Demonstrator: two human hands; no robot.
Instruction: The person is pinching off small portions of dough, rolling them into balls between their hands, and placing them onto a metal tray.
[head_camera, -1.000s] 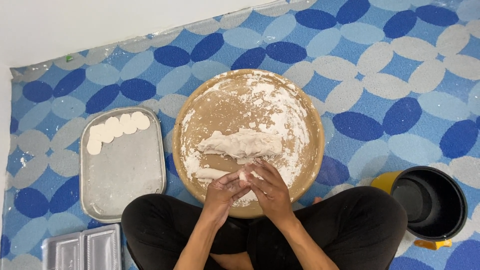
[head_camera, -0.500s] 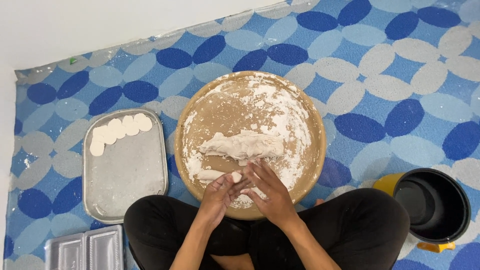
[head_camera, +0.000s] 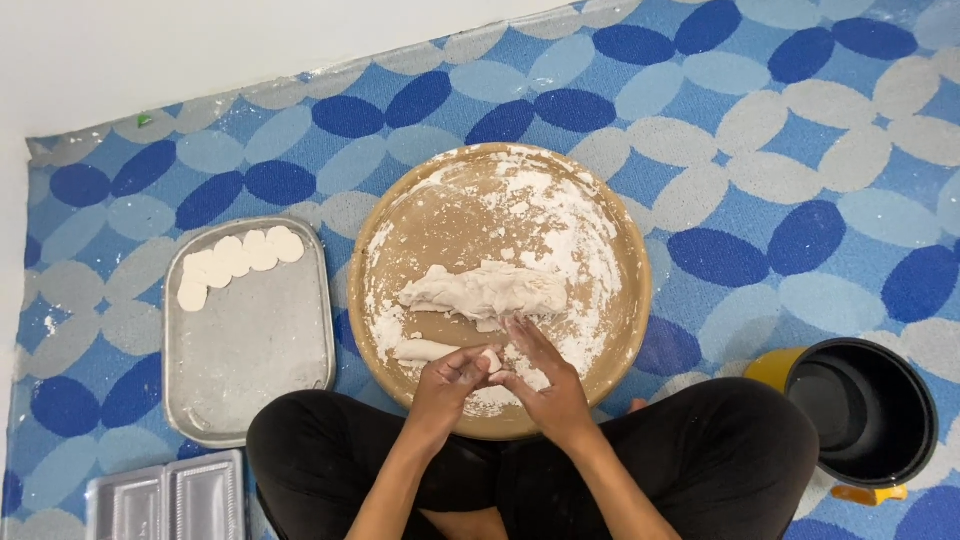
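Now both hands have closed around a small dough piece (head_camera: 490, 360) at the tray's (head_camera: 620, 250) lower edge: left hand (head_camera: 448, 385) cupping, right hand (head_camera: 545, 385) pressing; shaping continues.

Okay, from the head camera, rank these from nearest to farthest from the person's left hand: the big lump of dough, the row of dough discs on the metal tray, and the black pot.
1. The big lump of dough, just above the left hand, on the round wooden board.
2. The row of dough discs, up and to the left, on the metal tray.
3. The black pot, far off to the right, on the patterned mat.
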